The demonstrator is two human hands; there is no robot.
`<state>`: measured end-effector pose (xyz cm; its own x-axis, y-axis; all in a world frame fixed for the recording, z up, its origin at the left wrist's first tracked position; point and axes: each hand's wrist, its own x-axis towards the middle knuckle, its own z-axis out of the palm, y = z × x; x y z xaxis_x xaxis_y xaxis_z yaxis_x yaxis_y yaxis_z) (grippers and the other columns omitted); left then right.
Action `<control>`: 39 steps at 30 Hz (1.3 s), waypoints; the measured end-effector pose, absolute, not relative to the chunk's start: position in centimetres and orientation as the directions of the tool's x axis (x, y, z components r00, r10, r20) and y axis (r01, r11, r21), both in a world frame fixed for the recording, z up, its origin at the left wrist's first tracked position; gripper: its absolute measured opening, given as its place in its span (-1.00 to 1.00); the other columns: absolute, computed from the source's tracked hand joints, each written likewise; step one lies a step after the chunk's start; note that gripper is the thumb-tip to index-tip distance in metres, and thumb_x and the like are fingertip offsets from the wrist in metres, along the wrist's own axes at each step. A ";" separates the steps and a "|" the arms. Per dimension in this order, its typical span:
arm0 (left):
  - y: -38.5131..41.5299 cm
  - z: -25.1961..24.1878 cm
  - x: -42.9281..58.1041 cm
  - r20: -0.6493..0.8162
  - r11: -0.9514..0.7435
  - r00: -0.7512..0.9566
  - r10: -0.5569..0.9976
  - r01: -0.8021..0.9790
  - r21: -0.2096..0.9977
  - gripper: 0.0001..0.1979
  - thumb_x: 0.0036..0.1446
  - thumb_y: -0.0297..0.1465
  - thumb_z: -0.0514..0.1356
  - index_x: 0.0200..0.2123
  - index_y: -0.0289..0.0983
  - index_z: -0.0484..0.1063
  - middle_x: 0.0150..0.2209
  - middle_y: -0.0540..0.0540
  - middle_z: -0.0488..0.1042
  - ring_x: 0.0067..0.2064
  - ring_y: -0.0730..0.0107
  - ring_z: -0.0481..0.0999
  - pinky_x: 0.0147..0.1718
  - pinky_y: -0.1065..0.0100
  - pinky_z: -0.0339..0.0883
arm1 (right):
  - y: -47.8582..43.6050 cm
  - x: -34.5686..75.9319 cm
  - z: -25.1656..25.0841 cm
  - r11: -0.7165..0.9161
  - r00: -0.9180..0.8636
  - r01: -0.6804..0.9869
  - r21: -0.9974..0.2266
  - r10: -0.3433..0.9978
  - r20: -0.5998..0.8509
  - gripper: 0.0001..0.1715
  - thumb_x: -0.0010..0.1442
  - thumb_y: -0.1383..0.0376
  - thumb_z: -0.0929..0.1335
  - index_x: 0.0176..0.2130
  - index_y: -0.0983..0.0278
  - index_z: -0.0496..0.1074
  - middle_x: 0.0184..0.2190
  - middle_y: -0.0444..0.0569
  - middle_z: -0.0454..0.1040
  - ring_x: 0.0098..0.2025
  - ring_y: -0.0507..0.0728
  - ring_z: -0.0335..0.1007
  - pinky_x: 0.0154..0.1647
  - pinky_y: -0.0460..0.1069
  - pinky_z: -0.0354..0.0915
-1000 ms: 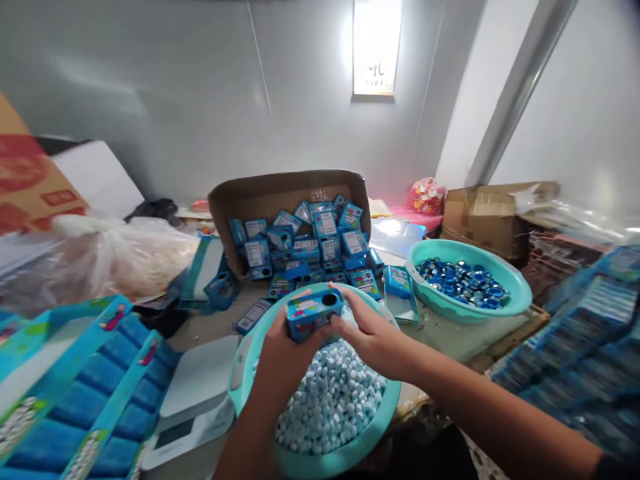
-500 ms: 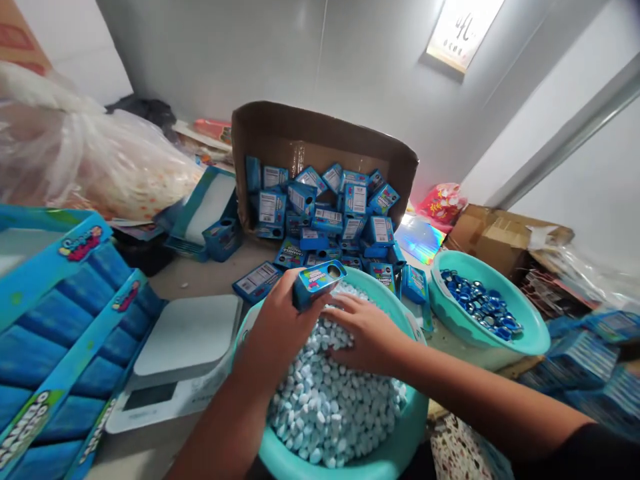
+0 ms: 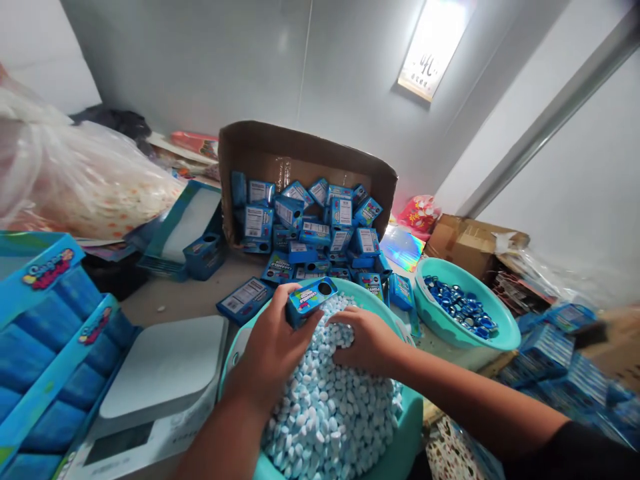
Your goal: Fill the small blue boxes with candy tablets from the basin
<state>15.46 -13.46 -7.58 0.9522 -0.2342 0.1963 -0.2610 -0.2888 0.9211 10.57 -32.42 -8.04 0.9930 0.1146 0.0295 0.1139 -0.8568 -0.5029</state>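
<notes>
My left hand (image 3: 275, 337) is wrapped around a small blue candy box (image 3: 311, 301) with a dark round hole in its printed top face. It holds the box over the far left part of a turquoise tub (image 3: 413, 427). Pale blue and white oval candies (image 3: 327, 420) are heaped in the tub. Down among them, my right hand (image 3: 367, 343) has its fingers and thumb curled around some candies, just right of the box. How many lie in the palm is hidden.
Behind the tub, a tipped cardboard carton (image 3: 305, 150) spills several blue boxes. A white scale (image 3: 165, 360) and a blue display tray (image 3: 55, 353) stand left. To the right, a turquoise basin (image 3: 507, 327) holds shiny blue caps (image 3: 463, 305). A clear plastic bag (image 3: 85, 173) bulges at the back left.
My right hand's fingers have curled in from a flatter spread over the candies. The box in my left hand has turned slightly. The camera view has shifted, moving the surroundings left and down.
</notes>
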 end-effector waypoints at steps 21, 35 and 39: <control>-13.5 -8.4 15.4 0.400 -0.510 0.872 -0.281 -0.489 0.708 -0.61 0.09 -0.28 0.37 0.00 -0.10 0.45 -0.13 0.03 0.56 -0.08 0.13 0.56 -0.13 0.28 0.39 | -33.9 10.9 2.8 -0.920 0.971 0.203 -0.336 0.233 -0.053 -0.75 -0.08 0.36 0.49 -0.29 0.19 0.56 -0.45 -0.22 0.48 -0.45 0.01 0.31 -0.47 -0.09 0.13; -13.1 -7.8 15.3 0.439 -0.357 0.834 -0.334 -0.543 0.760 -0.68 0.08 -0.21 0.32 -0.06 -0.08 0.51 -0.17 0.07 0.56 -0.15 0.23 0.56 -0.16 0.35 0.37 | -32.0 14.3 5.5 -0.960 0.943 0.276 -0.051 0.281 -0.176 -0.70 -0.07 0.30 0.52 -0.24 0.21 0.57 -0.47 -0.20 0.44 -0.49 0.00 0.24 -0.54 -0.09 0.08; -13.2 -7.7 15.3 0.410 -0.356 0.850 -0.330 -0.515 0.780 -0.65 0.06 -0.17 0.32 -0.06 -0.08 0.51 -0.18 0.09 0.57 -0.16 0.24 0.56 -0.14 0.35 0.37 | -31.8 14.3 6.3 -0.971 0.953 0.238 0.010 0.232 -0.198 -0.62 -0.09 0.23 0.58 -0.21 0.19 0.56 -0.42 -0.18 0.47 -0.45 0.03 0.28 -0.50 -0.08 0.10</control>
<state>15.27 -13.17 -7.73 0.8502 -0.3297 0.4104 -0.5147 -0.3563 0.7799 14.30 -31.75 6.32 0.9525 0.2315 -0.1978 0.2382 -0.9712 0.0101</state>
